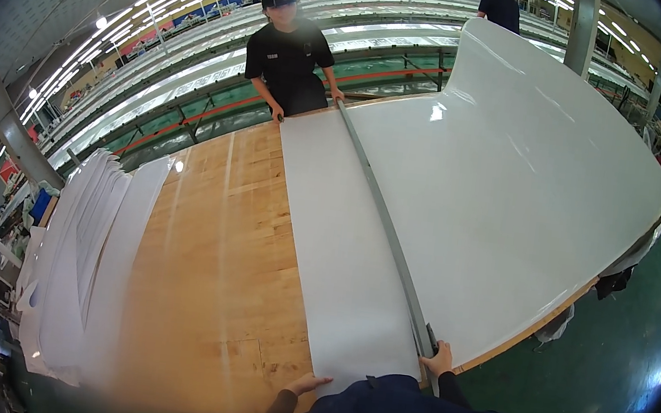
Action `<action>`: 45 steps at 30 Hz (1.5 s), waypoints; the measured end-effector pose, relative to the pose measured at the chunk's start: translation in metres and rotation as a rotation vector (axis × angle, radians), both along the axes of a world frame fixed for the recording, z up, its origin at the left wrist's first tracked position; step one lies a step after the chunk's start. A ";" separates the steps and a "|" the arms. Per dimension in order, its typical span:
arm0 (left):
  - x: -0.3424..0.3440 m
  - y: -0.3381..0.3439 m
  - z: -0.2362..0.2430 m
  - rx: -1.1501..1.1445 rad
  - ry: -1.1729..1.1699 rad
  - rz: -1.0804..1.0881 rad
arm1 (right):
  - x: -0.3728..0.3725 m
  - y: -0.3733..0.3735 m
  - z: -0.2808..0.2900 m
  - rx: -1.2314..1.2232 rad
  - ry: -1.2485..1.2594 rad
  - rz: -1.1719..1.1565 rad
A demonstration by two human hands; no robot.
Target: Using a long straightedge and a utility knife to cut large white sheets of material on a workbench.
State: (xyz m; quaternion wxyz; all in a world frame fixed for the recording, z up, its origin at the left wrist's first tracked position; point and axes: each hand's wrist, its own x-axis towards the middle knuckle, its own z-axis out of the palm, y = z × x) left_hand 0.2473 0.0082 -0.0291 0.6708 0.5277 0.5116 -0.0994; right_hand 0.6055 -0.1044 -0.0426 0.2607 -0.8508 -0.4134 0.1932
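A large glossy white sheet (497, 194) lies across the wooden table. Over it runs a long grey metal straightedge (383, 213), from the far edge to the near one. My right hand (439, 358) is closed at the near end of this bar, beside a small dark object (432, 336) whose kind I cannot make out. At the near left corner of the white sheet, my left hand (309, 384) lies with its fingers stretched out, touching the edge. Across the table a co-worker (290, 61) has one hand at the bar's far end and the other at the sheet's far left corner.
Bare wood (217, 259) shows left of the sheet. A stack of white strips (81, 258) lies at the table's left end. The sheet's far right part curls upward. Long tables (155, 86) stand behind the co-worker, a metal post (582, 31) at the back right, green floor (563, 392) at right.
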 end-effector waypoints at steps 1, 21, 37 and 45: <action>0.001 0.000 0.001 -0.001 -0.001 -0.005 | 0.001 -0.002 -0.002 0.012 0.001 -0.003; 0.006 0.011 0.044 -0.070 -0.211 0.126 | 0.042 0.002 0.010 0.404 1.137 -0.456; 0.002 -0.003 0.041 -0.173 -0.230 0.213 | 0.017 0.027 0.050 0.426 1.187 -0.215; 0.004 0.011 0.021 -0.085 -0.212 0.157 | 0.015 0.080 0.111 0.486 0.782 -0.037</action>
